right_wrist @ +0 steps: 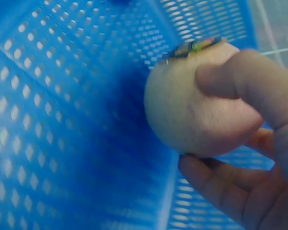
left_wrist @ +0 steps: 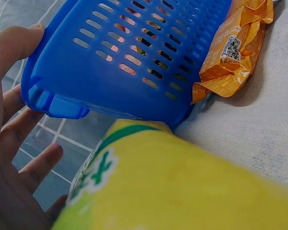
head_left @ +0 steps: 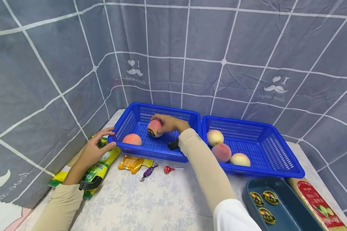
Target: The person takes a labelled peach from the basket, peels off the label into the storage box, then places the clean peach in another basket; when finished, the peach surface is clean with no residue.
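In the head view my right hand (head_left: 167,123) grips a pink and cream peach (head_left: 154,128) inside the left blue basket (head_left: 150,156). A black and gold label shows on this peach, and in the right wrist view the thumb (right_wrist: 225,76) lies across its side with fingers beneath. Another peach (head_left: 132,139) rests in the basket's front left corner. My left hand (head_left: 93,149) is spread at that basket's left end, fingertips touching the rim. Beneath the left wrist lies a yellow and green bag (head_left: 102,170), seen close up in the left wrist view.
A second blue basket (head_left: 277,171) on the right holds three peaches. In front of it, a dark teal tray (head_left: 289,205) carries three round gold labels, beside a red and tan package (head_left: 315,202). Orange-wrapped snacks (head_left: 130,163), a purple candy (head_left: 148,172) and a red lollipop (head_left: 167,169) lie before the left basket.
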The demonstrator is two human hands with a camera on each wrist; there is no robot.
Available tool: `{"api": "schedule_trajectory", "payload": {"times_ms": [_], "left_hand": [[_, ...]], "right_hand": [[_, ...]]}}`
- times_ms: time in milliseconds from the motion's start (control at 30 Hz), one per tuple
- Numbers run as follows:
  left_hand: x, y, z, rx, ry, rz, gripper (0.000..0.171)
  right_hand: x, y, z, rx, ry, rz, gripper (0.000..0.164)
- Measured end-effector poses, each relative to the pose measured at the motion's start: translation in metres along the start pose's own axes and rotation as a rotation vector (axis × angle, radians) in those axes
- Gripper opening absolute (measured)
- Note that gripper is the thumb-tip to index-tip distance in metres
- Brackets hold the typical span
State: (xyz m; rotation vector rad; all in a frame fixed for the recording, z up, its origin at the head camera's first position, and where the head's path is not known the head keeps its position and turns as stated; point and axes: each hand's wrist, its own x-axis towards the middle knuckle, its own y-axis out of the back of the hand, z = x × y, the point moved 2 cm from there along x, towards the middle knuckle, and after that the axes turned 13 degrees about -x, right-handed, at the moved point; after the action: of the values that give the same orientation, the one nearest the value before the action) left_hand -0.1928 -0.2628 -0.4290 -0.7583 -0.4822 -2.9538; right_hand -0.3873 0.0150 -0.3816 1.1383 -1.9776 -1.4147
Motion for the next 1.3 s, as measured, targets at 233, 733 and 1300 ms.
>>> {"api": "schedule_trajectory", "payload": {"times_ms": [233,733,1300], "left_hand": [[-0.004,0.003,0.0,0.04,0.044,0.005,0.039],[-0.01,0.005,0.0,0.094,0.066,0.013,0.041],[-0.002,-0.007,0.004,0.094,0.044,0.009,0.041]], "right_hand": [[-0.052,0.03,-0.01,0.112,0.089,0.047,0.058],[-0.25,0.021,-0.034,0.26,0.319,0.007,0.061],[-0.316,-0.061,-0.009,0.381,0.118,-0.195,0.057]]}}
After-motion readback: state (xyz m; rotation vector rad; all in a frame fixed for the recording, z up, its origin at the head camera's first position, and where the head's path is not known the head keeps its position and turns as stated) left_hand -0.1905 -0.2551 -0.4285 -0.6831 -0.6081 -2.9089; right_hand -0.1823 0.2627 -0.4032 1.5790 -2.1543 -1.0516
